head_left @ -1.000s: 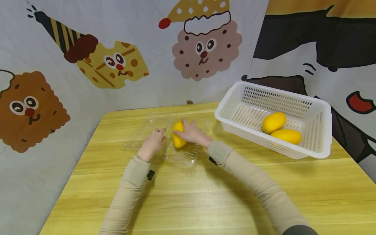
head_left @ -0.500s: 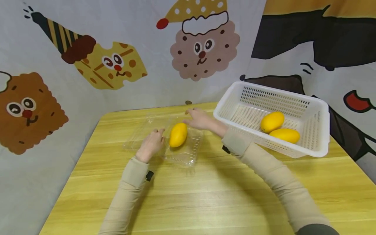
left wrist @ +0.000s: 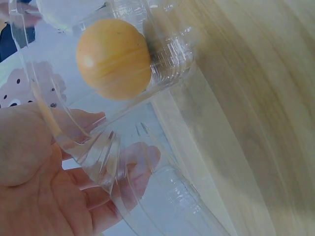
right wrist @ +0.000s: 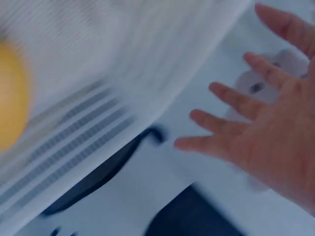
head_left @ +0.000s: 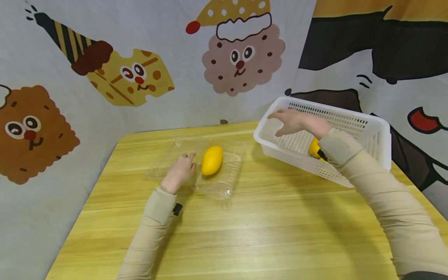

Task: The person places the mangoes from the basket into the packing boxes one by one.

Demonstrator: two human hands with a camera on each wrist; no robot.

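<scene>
One yellow mango lies in the right half of an opened clear plastic clamshell box. My left hand holds the box near its fold. In the left wrist view, that left hand has its thumb and fingers on either side of the fold, partly seen through the plastic. My right hand is over the white perforated basket, its fingers spread and holding nothing. Inside the basket are yellow mangoes, largely hidden by the right wrist. The right wrist view shows one mango, blurred.
A wooden table carries the box and the basket. Behind it hangs a cloth printed with cartoon figures, close to the table's back edge. The basket stands at the back right.
My right hand let go of the mango in the box, then moved right, over the basket. The left hand has stayed at the box's fold.
</scene>
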